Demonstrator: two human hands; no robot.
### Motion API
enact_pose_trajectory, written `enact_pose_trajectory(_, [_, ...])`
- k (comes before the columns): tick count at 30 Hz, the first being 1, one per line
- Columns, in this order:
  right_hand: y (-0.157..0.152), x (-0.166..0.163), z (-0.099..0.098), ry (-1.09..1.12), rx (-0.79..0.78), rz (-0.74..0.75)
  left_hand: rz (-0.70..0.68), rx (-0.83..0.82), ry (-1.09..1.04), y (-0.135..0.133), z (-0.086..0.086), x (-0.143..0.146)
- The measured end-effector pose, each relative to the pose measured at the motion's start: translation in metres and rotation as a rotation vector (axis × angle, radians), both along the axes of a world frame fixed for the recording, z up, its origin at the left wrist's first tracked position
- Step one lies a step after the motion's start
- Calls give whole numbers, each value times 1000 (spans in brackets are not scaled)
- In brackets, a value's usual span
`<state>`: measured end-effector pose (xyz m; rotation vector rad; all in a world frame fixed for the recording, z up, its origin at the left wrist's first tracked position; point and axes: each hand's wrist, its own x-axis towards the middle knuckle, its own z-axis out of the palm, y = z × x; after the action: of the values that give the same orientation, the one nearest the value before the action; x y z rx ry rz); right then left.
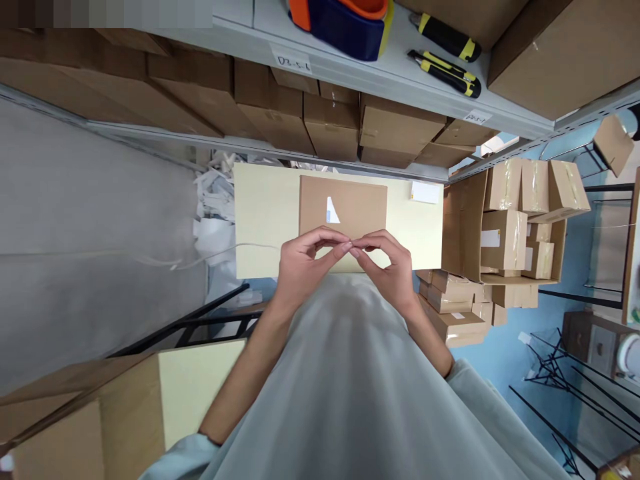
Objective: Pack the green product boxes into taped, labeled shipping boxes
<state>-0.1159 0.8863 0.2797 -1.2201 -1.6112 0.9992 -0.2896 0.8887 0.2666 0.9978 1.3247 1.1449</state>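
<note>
My left hand point(307, 263) and my right hand point(389, 267) meet fingertip to fingertip over the near edge of the table. Thumb and forefinger of each are pinched together, and whatever is between them is too small to make out. Just beyond the fingers, a flat brown cardboard piece point(357, 200) lies on the pale yellow tabletop point(265, 213). On that cardboard is a roughly triangular white and blue piece of paper or label point(332, 211). A small white rectangular stack or box point(425, 192) rests at the table's far right corner.
Above the table runs a grey shelf point(350, 77) with a tape dispenser point(347, 27), utility knives point(445, 73) and cardboard boxes point(400, 123). A large carton point(463, 227) of small boxes stands at the right. White scrap point(215, 200) is heaped left, beside a grey wall.
</note>
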Motion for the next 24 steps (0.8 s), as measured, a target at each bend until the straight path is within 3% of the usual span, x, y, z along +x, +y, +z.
enact_pose_trajectory(8, [-5, -1, -7, 35, -63, 8, -76, -19, 6, -6, -5, -4])
enact_pose_trajectory(19, [-11, 0, -41, 39, -151, -17, -125, -114, 71, -8, -20, 4])
enact_pose_trajectory(24, [-12, 14, -48, 4, -142, -19, -131, -169, 60, -4, -23, 15])
